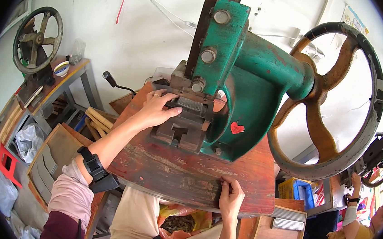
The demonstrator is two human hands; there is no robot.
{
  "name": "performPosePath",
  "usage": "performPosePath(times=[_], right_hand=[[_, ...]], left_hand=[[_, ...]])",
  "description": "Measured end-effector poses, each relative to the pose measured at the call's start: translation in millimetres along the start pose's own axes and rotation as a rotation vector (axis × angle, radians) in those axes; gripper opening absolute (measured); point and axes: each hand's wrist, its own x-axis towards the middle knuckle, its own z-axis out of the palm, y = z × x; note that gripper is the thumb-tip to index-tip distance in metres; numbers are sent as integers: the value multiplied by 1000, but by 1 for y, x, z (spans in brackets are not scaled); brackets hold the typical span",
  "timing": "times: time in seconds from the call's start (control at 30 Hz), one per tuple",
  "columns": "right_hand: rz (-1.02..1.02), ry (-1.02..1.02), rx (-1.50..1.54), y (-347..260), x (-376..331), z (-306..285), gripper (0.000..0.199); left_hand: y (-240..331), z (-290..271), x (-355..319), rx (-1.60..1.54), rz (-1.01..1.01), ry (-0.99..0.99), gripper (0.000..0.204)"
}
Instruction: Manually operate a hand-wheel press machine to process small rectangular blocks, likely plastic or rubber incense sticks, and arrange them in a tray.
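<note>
A green cast-iron press (249, 79) stands on a worn red wooden table (186, 173). Its large dark flywheel (334, 100) is on the right. My left hand (156, 109) reaches under the press head and its fingers rest on a small ribbed metal piece (188, 103) on the dark die block (181, 130). My right hand (230, 198) presses on the table's front edge, fingers curled over a dark strip there. I cannot tell whether it grips anything. A black wrist device (94, 165) is strapped on my left forearm.
A second handwheel press (37, 37) stands on a grey bench at the left, with a small bowl (61, 68) beside it. Wooden trays (54, 153) and a red stool (5, 162) lie lower left. Another person (355, 229) works a machine at the right. A bag (182, 221) sits in my lap.
</note>
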Motion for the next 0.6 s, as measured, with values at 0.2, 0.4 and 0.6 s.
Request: performPosePath(times=[0.2, 0.4, 0.6], right_hand=[[-310, -21, -206, -29, 8, -30, 19], [-1018, 807, -1022, -140, 94, -165, 27], [-153, 348, -677, -254, 230, -224, 46]], left_hand=[[8, 0, -1, 193, -5, -7, 54], [2, 16, -1, 370, 204, 111, 49], [6, 3, -7, 120, 57, 102, 68]])
